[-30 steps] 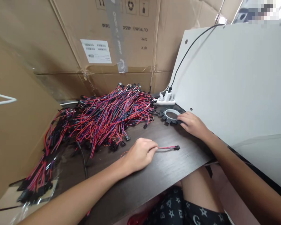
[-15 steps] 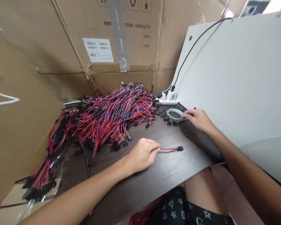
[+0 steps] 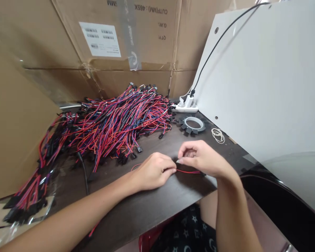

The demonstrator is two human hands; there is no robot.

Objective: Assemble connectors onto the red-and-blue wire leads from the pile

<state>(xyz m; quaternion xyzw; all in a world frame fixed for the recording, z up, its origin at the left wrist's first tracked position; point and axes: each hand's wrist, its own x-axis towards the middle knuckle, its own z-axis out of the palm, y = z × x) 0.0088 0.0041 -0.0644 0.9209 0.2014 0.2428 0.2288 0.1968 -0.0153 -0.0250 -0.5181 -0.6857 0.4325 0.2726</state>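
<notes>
My left hand (image 3: 157, 171) rests on the dark table, thumb and fingers pinched on a thin wire harness. The red and purple wires (image 3: 187, 171) of that harness run out to the right, towards a dark connector mostly hidden under my right wrist. Just above the wires, close to the left fingertips, is my right hand (image 3: 199, 157), its fingers curled in a pinch. A small pale grey spot shows at its thumb tip; I cannot tell what it is. Beyond the hands lies a tape roll (image 3: 194, 118) with dark grey tape pieces stuck around its rim.
A big heap of red, purple and black wire harnesses (image 3: 120, 122) covers the back left, with another bundle (image 3: 28, 199) at the left edge. A white power strip (image 3: 185, 107), a coil of pale string (image 3: 217, 135), a white panel (image 3: 265, 70) and cardboard boxes (image 3: 152, 52) surround the table.
My right hand has left the tape roll and come down and left beside my left hand. The left hand keeps its pinch on the harness. The view has shifted slightly.
</notes>
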